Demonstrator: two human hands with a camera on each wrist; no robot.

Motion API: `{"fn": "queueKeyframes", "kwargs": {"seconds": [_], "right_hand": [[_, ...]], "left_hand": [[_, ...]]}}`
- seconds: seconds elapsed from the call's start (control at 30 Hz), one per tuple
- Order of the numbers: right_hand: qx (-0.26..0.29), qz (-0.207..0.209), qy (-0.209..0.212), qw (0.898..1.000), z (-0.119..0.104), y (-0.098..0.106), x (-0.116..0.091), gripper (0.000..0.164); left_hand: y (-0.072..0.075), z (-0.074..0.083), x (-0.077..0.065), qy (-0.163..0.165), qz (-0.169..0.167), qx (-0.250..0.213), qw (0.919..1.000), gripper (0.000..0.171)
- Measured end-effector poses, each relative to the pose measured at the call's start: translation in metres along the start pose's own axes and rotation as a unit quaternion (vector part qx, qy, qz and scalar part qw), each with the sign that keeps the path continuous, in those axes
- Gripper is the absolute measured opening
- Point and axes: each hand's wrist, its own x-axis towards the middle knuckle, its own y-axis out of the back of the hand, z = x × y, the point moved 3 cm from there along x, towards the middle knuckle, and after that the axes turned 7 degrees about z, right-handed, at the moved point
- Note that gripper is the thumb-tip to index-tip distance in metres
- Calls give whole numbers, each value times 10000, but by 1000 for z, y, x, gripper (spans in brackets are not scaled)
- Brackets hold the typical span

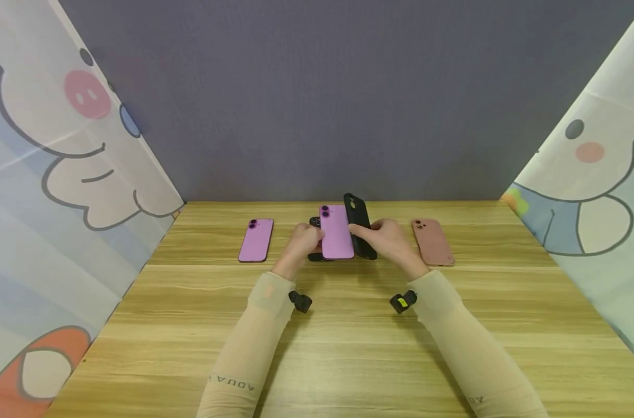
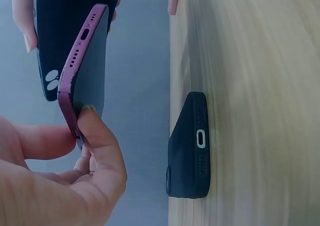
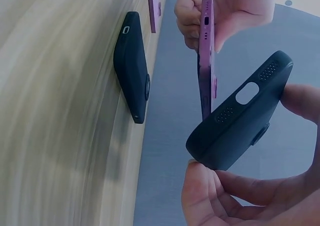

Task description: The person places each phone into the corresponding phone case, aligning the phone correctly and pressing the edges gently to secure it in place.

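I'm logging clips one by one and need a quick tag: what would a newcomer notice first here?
Most likely the held purple phone, in the left hand near centre, beside the black case in the right hand. Next, another purple phone lying to the left. The big cartoon pig at far left also draws the eye.

Wood-grain table [image 1: 343, 360] between cartoon-printed sheets [image 1: 35, 157]
A grey panel [image 1: 343, 104] stands behind; a pink phone [image 1: 434, 244] lies on the right side.
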Motion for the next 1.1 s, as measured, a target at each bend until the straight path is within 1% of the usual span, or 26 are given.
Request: {"fn": "queueKeyframes", "kwargs": {"seconds": [0.23,0.37,0.57,0.7,0.87,1.1], "right_hand": [[120,27,-23,9999,1,-5,1,88],[152,18,-9,9999,1,-7,1,86],[111,36,-5,9999,3,-11,3,86],[110,31,-38,9999,4,-13,3,87],[84,43,-27,10000,4,-14,3,88],[49,96,12,9999,4,-16,2,84]], "left_hand": [[-3,1,-2,-22,-45,-46,10000,19],[-5,1,-3,-88,-76,-20,9999,20],[-6,1,-4,-177,-53,88,9998,21],[-6,1,-6,-148,-25,66,9999,23],[-8,1,-7,-197,-38,18,9998,21],[-10,1,-8,-220,-71,23,9997,19]]}}
